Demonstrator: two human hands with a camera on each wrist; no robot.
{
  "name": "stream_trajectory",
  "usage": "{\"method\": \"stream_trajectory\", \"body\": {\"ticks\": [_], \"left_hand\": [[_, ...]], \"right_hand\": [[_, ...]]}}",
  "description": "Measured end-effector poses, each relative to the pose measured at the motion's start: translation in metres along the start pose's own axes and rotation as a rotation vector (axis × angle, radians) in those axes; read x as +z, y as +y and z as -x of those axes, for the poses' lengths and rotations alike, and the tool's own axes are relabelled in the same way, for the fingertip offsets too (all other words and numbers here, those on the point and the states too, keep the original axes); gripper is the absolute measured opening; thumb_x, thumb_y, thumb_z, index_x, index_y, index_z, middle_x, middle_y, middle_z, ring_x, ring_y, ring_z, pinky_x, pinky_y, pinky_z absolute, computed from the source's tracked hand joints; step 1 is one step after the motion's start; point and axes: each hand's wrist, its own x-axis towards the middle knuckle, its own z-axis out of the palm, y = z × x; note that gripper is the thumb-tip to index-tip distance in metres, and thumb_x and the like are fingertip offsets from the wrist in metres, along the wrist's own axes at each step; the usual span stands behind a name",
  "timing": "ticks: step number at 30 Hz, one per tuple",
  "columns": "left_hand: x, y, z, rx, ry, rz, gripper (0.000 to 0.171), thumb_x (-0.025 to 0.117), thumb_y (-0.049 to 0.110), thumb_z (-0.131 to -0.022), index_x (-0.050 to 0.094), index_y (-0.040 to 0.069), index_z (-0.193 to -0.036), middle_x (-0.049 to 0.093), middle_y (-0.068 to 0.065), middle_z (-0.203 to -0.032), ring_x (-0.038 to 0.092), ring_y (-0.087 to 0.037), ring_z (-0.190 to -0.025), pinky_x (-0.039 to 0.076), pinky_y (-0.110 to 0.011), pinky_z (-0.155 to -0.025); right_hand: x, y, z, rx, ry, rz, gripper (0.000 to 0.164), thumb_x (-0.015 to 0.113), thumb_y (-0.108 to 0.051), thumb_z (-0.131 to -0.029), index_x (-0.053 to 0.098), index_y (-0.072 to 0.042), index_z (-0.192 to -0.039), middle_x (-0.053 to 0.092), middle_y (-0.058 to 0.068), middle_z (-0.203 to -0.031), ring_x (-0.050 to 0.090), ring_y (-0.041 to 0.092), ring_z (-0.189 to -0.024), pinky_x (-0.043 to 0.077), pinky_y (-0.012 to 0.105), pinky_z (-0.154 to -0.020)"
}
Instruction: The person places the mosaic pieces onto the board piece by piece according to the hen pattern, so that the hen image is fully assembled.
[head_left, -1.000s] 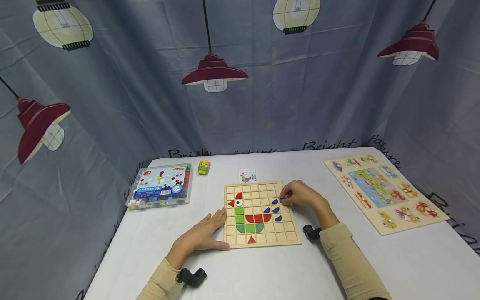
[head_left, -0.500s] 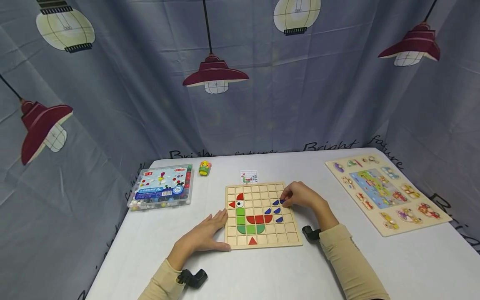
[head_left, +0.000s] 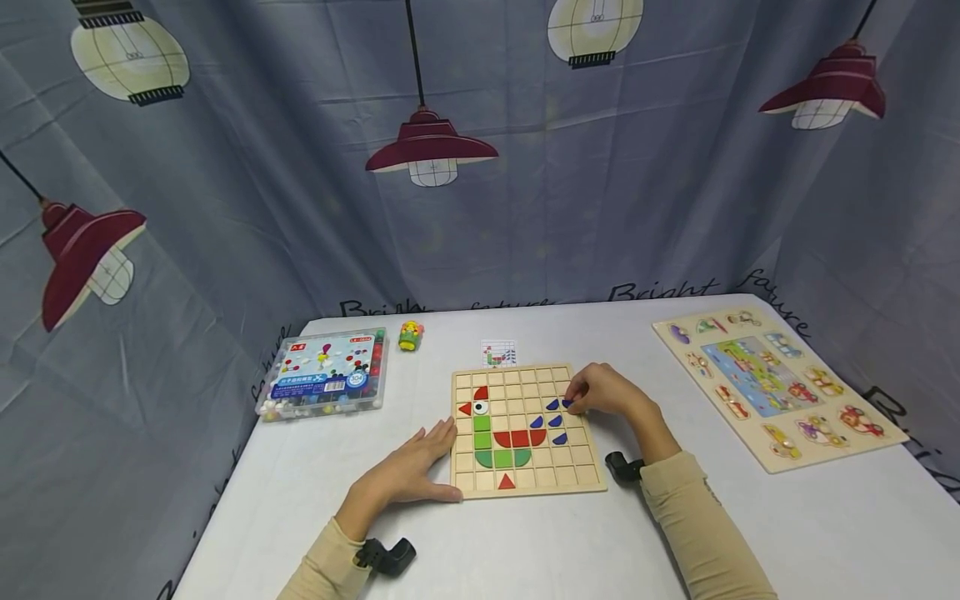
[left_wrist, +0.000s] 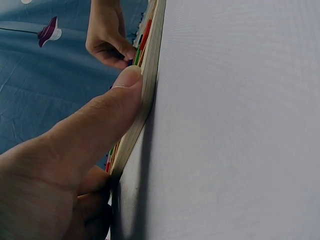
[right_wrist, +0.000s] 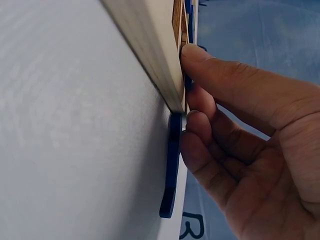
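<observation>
A wooden grid board [head_left: 540,475] lies on the table, with coloured pieces forming a bird-like figure. Its left and front edges are touched by my left hand [head_left: 408,467], fingers extended; in the left wrist view the thumb [left_wrist: 107,112] presses against the board's side. At the upper right of the grid, my right hand [head_left: 611,392] pinches a small blue piece [head_left: 567,403] between thumb and fingertips, largely covered by them. Several blue quarter-round pieces [head_left: 555,421] sit beside it. In the right wrist view, a blue strip-like piece [right_wrist: 171,167] shows past the board's edge.
Behind the board lies a small pattern card [head_left: 498,353]. A clear plastic box [head_left: 324,373] of colourful parts and a small toy figure [head_left: 410,335] are at the back left. A wooden picture puzzle [head_left: 776,387] occupies the right side. Grey curtains hang behind.
</observation>
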Motion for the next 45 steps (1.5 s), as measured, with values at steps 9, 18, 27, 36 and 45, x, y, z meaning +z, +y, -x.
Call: {"method": "stream_trajectory", "body": {"ticks": [9, 18, 27, 36, 45], "left_hand": [[0.0, 0.001, 0.001, 0.001, 0.0, 0.003, 0.107, 0.07, 0.064, -0.077, 0.025, 0.003, -0.153, 0.017, -0.01, -0.164, 0.017, -0.026, -0.152, 0.017, -0.045, -0.126], [-0.001, 0.001, 0.001, 0.004, 0.0, -0.006, 0.107, 0.07, 0.062, -0.077, 0.026, 0.003, -0.153, 0.017, -0.01, -0.163, 0.018, -0.026, -0.152, 0.016, -0.045, -0.126], [-0.002, 0.001, 0.0, 0.005, 0.003, -0.005, 0.106, 0.07, 0.063, -0.077, 0.025, 0.003, -0.153, 0.017, -0.01, -0.164, 0.017, -0.026, -0.152, 0.016, -0.045, -0.126], [-0.001, 0.0, 0.0, 0.003, 0.002, -0.005, 0.107, 0.071, 0.063, -0.077, 0.026, 0.003, -0.153, 0.018, -0.01, -0.163, 0.018, -0.026, -0.152, 0.016, -0.045, -0.126], [-0.001, 0.001, 0.0, 0.001, 0.003, -0.002, 0.106, 0.071, 0.063, -0.077, 0.026, 0.003, -0.153, 0.018, -0.01, -0.163, 0.017, -0.025, -0.152, 0.016, -0.045, -0.126]], "right_hand": [[0.0, 0.0, 0.0, 0.016, 0.008, 0.012, 0.011, 0.082, -0.007, -0.073, 0.074, -0.007, -0.081, 0.068, 0.0, -0.072, 0.057, 0.012, -0.064, 0.049, 0.023, -0.058], [-0.003, 0.001, 0.001, 0.014, -0.007, 0.004, 0.013, 0.083, -0.008, -0.071, 0.075, -0.007, -0.082, 0.069, 0.0, -0.072, 0.058, 0.011, -0.063, 0.049, 0.022, -0.058], [-0.018, 0.016, 0.005, -0.012, 0.003, 0.001, 0.02, 0.083, -0.005, -0.07, 0.074, -0.006, -0.088, 0.067, 0.001, -0.076, 0.057, 0.013, -0.069, 0.049, 0.024, -0.061], [-0.03, 0.033, 0.011, -0.072, 0.024, -0.011, 0.026, 0.083, -0.005, -0.071, 0.073, -0.004, -0.095, 0.068, 0.003, -0.083, 0.058, 0.014, -0.077, 0.05, 0.027, -0.069], [-0.032, 0.044, 0.013, -0.039, 0.032, -0.037, 0.025, 0.08, 0.002, -0.071, 0.073, -0.002, -0.094, 0.069, 0.006, -0.084, 0.057, 0.015, -0.075, 0.05, 0.026, -0.067]]}}
